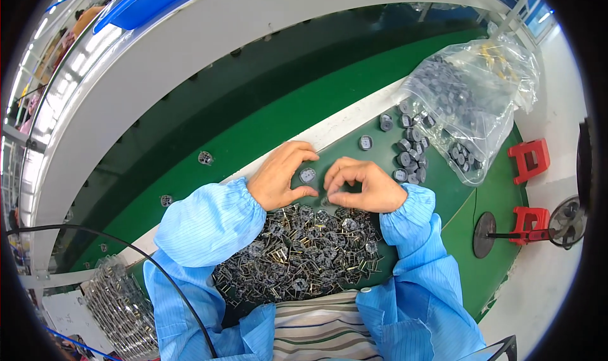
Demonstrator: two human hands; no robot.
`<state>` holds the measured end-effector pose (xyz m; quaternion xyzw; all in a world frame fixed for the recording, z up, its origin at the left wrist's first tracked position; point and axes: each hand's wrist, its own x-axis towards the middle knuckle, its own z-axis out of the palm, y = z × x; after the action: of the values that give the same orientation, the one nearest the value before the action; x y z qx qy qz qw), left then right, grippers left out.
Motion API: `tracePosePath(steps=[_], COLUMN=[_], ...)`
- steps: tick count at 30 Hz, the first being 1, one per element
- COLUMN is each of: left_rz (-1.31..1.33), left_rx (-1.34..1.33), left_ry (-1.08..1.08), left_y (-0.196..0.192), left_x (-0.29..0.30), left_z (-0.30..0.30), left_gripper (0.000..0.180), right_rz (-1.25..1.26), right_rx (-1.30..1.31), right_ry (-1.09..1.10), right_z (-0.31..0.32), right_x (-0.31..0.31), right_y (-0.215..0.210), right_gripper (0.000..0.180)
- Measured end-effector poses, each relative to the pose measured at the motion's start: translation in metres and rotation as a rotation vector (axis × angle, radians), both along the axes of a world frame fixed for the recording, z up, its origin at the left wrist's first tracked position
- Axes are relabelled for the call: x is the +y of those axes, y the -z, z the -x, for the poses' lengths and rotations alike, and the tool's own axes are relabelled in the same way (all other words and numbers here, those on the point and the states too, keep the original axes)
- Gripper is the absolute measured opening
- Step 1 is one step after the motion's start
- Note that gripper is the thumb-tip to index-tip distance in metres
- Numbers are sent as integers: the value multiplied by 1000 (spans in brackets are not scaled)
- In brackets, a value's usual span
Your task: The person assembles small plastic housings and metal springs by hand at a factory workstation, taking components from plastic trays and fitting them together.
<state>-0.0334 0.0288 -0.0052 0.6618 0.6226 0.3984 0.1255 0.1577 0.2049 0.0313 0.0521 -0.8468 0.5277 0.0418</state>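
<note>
My left hand (282,174) and my right hand (364,185) meet over a green work mat (456,215). Between the left fingertips sits a small round grey part (308,175). The right thumb and fingers are pinched together just beside it, on something too small to make out. Just below both hands lies a heap of small dark metal frames (304,253). Both arms wear light blue sleeves.
A clear plastic bag (472,101) of round grey parts lies open at the right, with several spilled on the mat (411,152). A green conveyor belt (253,114) carries single parts (205,158). Red stands (529,159) sit at the right. A bag of frames (120,304) lies lower left.
</note>
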Motion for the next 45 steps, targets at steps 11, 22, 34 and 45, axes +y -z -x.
tracePosePath(steps=[11,22,34,45], left_rz=[143,166,116,118], left_rx=[96,47,55,61], left_ry=[-132,-16,-63,-80], left_y=[-1,3,3,2], left_x=[-6,-2,-2,-1], left_z=[-3,4,-1,-3], left_gripper=[48,49,41,38], right_rz=[-588,-451,-242,-493], right_rx=[384,165,207,271], right_ry=[357,522,431,407], right_z=[9,11,21,25], right_x=[-1,-6,-32,-31], right_y=[15,24,24,24], right_gripper=[20,16,13,18])
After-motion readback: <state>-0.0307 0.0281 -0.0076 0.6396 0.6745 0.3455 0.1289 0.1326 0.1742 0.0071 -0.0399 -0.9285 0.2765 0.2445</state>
